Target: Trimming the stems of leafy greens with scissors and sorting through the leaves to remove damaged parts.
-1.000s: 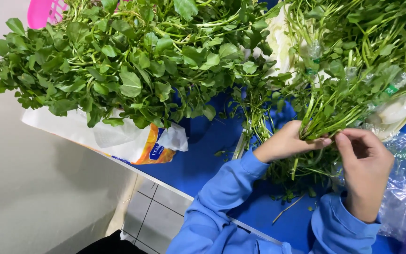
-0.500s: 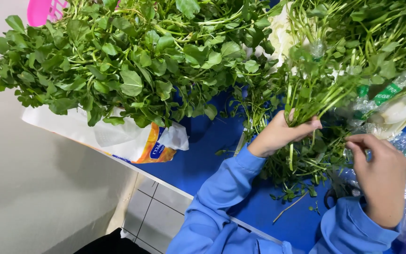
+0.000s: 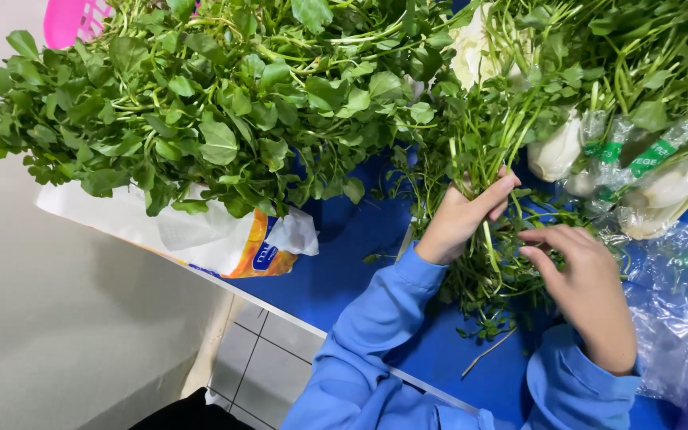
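My left hand (image 3: pixel 465 216) grips a bunch of leafy green stems (image 3: pixel 494 119) and holds it upright over the blue table (image 3: pixel 352 263). My right hand (image 3: pixel 587 283) hovers just right of it, fingers spread and slightly curled, reaching toward the loose stems (image 3: pixel 502 279) lying under the bunch. Both arms are in blue sleeves. A large heap of leafy greens (image 3: pixel 216 103) lies to the left on a white and orange plastic bag (image 3: pixel 224 243).
Bagged greens in clear plastic sleeves (image 3: pixel 639 159) lie at the upper right. Crumpled clear plastic (image 3: pixel 670 318) sits at the right edge. A pink basket (image 3: pixel 73 20) shows at the top left. The table edge runs diagonally above a tiled floor (image 3: pixel 264 358).
My left hand has lifted the bunch up and to the left. My right hand let go of the stems, drew back, and now reaches in again with fingers apart.
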